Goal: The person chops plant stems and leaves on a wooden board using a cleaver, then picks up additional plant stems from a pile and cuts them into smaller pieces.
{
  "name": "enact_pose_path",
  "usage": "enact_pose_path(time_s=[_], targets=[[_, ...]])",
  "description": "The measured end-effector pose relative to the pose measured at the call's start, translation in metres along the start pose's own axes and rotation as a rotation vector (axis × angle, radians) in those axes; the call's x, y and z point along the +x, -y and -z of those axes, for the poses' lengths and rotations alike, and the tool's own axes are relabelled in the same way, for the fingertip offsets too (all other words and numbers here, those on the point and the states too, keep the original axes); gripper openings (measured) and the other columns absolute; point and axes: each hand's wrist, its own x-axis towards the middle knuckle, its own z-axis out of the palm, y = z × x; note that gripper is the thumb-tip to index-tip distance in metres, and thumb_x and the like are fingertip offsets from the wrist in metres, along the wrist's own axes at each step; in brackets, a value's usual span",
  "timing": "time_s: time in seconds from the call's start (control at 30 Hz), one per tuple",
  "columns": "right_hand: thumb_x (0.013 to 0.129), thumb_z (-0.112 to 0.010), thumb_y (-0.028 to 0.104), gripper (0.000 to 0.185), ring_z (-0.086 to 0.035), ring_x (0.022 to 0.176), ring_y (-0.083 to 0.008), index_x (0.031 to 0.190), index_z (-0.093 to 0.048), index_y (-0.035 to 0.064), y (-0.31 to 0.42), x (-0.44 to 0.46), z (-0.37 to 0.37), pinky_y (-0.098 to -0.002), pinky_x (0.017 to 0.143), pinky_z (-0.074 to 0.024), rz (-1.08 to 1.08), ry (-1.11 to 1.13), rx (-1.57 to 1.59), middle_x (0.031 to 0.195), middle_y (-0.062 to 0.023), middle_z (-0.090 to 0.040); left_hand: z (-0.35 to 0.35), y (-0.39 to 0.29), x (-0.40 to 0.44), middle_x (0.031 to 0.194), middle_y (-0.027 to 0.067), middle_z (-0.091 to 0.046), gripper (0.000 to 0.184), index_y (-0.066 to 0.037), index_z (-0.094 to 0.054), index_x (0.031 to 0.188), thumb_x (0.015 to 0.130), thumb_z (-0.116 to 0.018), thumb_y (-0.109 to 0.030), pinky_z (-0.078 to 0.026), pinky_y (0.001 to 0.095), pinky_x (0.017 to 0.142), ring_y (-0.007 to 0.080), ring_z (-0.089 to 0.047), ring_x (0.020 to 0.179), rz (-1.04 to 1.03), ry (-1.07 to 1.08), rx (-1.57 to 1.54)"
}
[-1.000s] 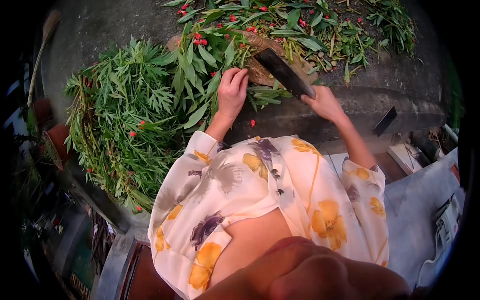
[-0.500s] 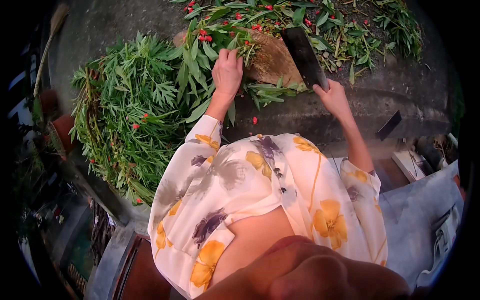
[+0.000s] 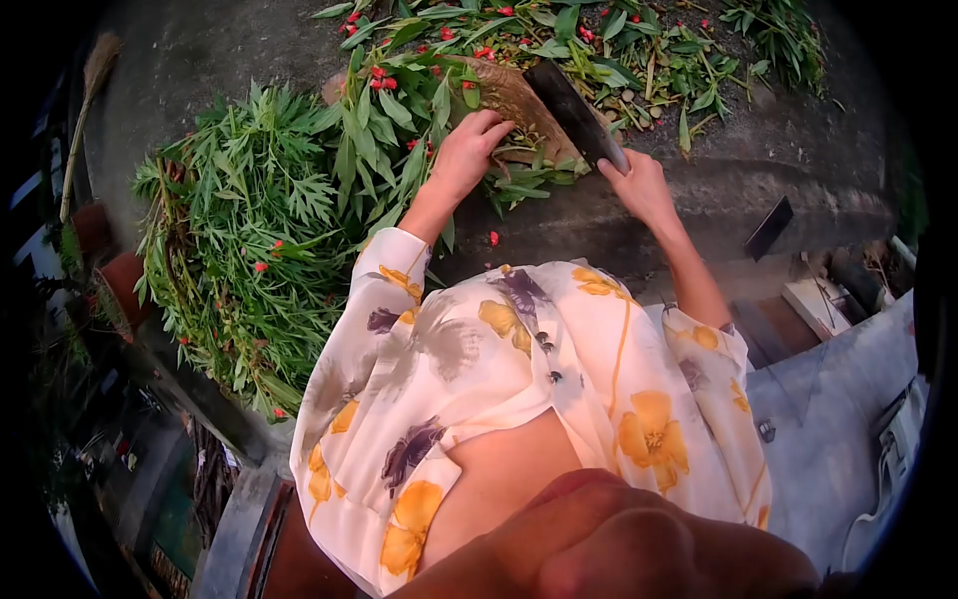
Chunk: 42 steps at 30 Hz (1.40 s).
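**Cleaver in Our Right Hand, Over the Board**

Our right hand is closed round the handle of the cleaver, its dark blade angled over the right part of the wooden board. Our left hand bends its fingers over the board's near-left side (we cannot tell whether they pinch anything). Red-flowered leafy stems lie just left of the board, the cut greens beyond and right, and the feathery green heap farther left.
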Motion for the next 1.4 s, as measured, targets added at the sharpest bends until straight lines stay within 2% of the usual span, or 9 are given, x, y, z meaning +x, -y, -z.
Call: enact_pose_path(time_s=[0.03,0.13,0.23,0.27,0.3,0.4,0.7,0.77,1.4], targets=[[0.094,-0.066,0.029,0.033,-0.062,0.065,-0.0378,0.091,-0.064,-0.0034,0.002,-0.003,0.004,-0.0447,0.066,-0.0482,0.005,-0.029,0.026,0.068,-0.0205,-0.061,0.004,-0.003,0.002,0.111,0.0124,-0.066,0.037,-0.005,-0.069,0.119,0.084,-0.065,0.005,-0.055,0.0407,0.087,0.0337,-0.066,0.100,-0.010,0.002,-0.007],[0.094,-0.067,0.026,0.029,-0.057,0.060,-0.0375,0.091,-0.064,-0.0033,0.007,-0.015,0.009,-0.0441,0.063,-0.0464,0.014,-0.047,0.061,0.066,-0.0207,-0.059,0.018,-0.022,-0.006,0.111,0.0124,-0.067,0.031,-0.002,-0.069,0.113,0.082,-0.067,0.003,-0.055,0.0396,0.084,0.0324,-0.065,0.100,0.145,-0.318,-0.048],[0.094,-0.067,0.023,0.026,-0.055,0.058,-0.0380,0.090,-0.063,-0.0029,0.017,-0.024,0.005,-0.0431,0.061,-0.0451,0.056,-0.028,0.065,0.064,-0.0200,-0.057,0.011,-0.043,-0.012,0.108,0.0117,-0.067,0.026,-0.001,-0.070,0.107,0.082,-0.071,0.001,-0.054,0.0403,0.084,0.0324,-0.065,0.100,0.065,-0.350,-0.086],[0.093,-0.067,0.022,0.025,-0.054,0.057,-0.0388,0.090,-0.063,-0.0027,0.023,-0.027,0.002,-0.0424,0.060,-0.0448,0.093,-0.013,0.063,0.063,-0.0195,-0.057,0.001,-0.045,-0.012,0.107,0.0104,-0.067,0.024,-0.001,-0.071,0.103,0.079,-0.074,-0.001,-0.054,0.0405,0.086,0.0320,-0.064,0.100,-0.017,-0.327,-0.062],[0.092,-0.067,0.019,0.022,-0.059,0.062,-0.0444,0.090,-0.063,-0.0023,0.027,-0.029,-0.004,-0.0457,0.062,-0.0470,0.139,-0.008,0.044,0.065,-0.0230,-0.060,-0.011,-0.041,-0.014,0.105,0.0099,-0.067,0.024,-0.002,-0.071,0.102,0.078,-0.075,-0.002,-0.054,0.0399,0.087,0.0309,-0.065,0.100,-0.065,-0.295,-0.032],[0.089,-0.065,0.014,0.016,-0.064,0.076,-0.0497,0.091,-0.064,-0.0014,0.029,-0.029,-0.025,-0.0547,0.068,-0.0503,0.195,-0.010,0.003,0.073,-0.0286,-0.064,-0.037,-0.029,-0.020,0.106,0.0099,-0.068,0.025,-0.001,-0.072,0.100,0.075,-0.076,0.002,-0.054,0.0400,0.088,0.0308,-0.065,0.104,-0.062,-0.281,-0.031],[0.088,-0.066,0.012,0.016,-0.066,0.074,-0.0482,0.095,-0.066,-0.0021,0.023,-0.030,-0.041,-0.0539,0.068,-0.0517,0.133,-0.045,0.010,0.071,-0.0283,-0.064,-0.048,-0.019,-0.019,0.103,0.0105,-0.067,0.024,-0.001,-0.071,0.098,0.075,-0.075,0.004,-0.055,0.0384,0.084,0.0308,-0.065,0.096,-0.049,-0.320,-0.053],[0.088,-0.066,0.012,0.016,-0.066,0.074,-0.0480,0.096,-0.066,-0.0022,0.022,-0.029,-0.040,-0.0535,0.067,-0.0519,0.135,-0.049,0.002,0.071,-0.0282,-0.064,-0.051,-0.022,-0.019,0.104,0.0109,-0.066,0.024,-0.001,-0.071,0.098,0.075,-0.075,0.004,-0.054,0.0383,0.083,0.0311,-0.065,0.095,0.030,-0.384,-0.067],[0.087,-0.066,0.014,0.015,-0.066,0.073,-0.0476,0.094,-0.066,0.0007,0.025,-0.024,-0.032,-0.0550,0.069,-0.0523,0.153,0.003,-0.073,0.071,-0.0263,-0.065,-0.047,-0.012,-0.022,0.101,0.0110,-0.065,0.022,-0.003,-0.071,0.096,0.075,-0.075,0.001,-0.054,0.0394,0.080,0.0314,-0.065,0.094,-0.006,-0.365,-0.085]])
